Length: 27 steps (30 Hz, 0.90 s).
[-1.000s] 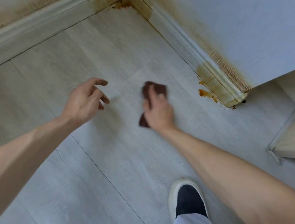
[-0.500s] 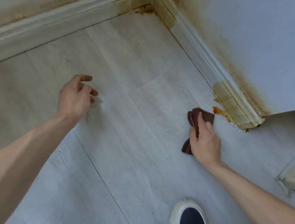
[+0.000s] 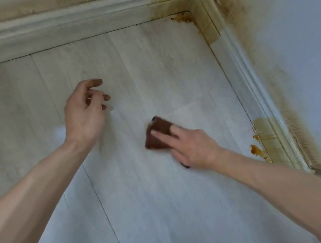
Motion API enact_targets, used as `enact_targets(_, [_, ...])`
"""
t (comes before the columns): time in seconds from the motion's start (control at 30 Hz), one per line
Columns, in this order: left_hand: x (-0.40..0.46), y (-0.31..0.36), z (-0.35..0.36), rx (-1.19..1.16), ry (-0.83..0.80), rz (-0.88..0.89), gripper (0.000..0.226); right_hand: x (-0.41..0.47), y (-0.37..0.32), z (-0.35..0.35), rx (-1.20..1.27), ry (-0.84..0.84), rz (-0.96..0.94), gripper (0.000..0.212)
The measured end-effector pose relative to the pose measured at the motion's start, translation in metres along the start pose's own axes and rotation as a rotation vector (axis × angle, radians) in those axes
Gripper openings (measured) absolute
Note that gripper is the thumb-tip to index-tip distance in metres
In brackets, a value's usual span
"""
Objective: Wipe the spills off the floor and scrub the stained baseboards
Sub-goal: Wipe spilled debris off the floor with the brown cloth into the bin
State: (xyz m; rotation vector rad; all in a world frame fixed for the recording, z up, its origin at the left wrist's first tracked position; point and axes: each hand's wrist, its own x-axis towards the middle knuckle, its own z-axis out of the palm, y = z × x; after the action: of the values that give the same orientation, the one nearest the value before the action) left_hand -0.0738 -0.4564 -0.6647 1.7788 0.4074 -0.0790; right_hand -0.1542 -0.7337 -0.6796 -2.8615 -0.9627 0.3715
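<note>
My right hand (image 3: 190, 148) presses a dark brown cloth (image 3: 158, 132) flat against the pale plank floor (image 3: 145, 203), fingers stretched over it. My left hand (image 3: 84, 110) hovers above the floor to the left, fingers loosely curled, holding nothing. An orange-brown spill (image 3: 258, 151) lies on the floor by the right baseboard (image 3: 250, 75), to the right of the cloth. Another orange spill (image 3: 183, 18) sits in the far corner. The back baseboard (image 3: 55, 31) and the right one carry yellow-brown stains near the corner and near the wall's end.
The walls above both baseboards (image 3: 289, 26) are streaked with brown staining. The right wall ends at an outer corner (image 3: 311, 170) at the lower right. Floor planks run away from me toward the back wall.
My right hand has slid the cloth left, away from the orange spill at the right baseboard, toward the middle of the floor. The view has tilted up, so my shoes have left the frame.
</note>
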Motion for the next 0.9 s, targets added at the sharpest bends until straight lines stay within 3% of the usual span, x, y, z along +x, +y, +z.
enact_targets(0.07, [0.01, 0.0, -0.002, 0.008, -0.008, 0.032, 0.035, 0.029, 0.072, -0.025, 0.038, 0.104, 0.335, 0.059])
enact_targets(0.17, [0.024, -0.006, -0.008, 0.197, -0.058, 0.156, 0.037, 0.057, 0.135, -0.051, 0.024, 0.106, 0.714, 0.057])
enact_targets(0.3, [0.037, -0.033, -0.02, 0.597, -0.126, 0.432, 0.05, 0.068, 0.134, -0.049, -0.031, 0.165, 0.839, 0.054])
enact_targets(0.47, [0.038, -0.051, -0.02, 0.803, -0.135, 0.614, 0.058, 0.135, 0.143, -0.056, 0.035, 0.262, 1.017, 0.055])
enact_targets(0.63, [0.041, -0.048, -0.019, 0.846, -0.16, 0.606, 0.059, 0.232, 0.117, -0.067, -0.002, 0.282, 0.953, 0.056])
enact_targets(0.73, [0.041, -0.046, -0.021, 0.841, -0.161, 0.623, 0.058, 0.273, 0.059, -0.058, -0.02, 0.334, 0.762, 0.057])
enact_targets(0.83, [0.04, -0.045, -0.021, 0.822, -0.162, 0.626, 0.058, 0.261, 0.035, -0.051, 0.038, 0.367, 0.505, 0.053])
enact_targets(0.9, [0.041, -0.045, -0.022, 0.814, -0.155, 0.625, 0.057, 0.244, 0.054, -0.054, 0.065, 0.377, 0.47, 0.047])
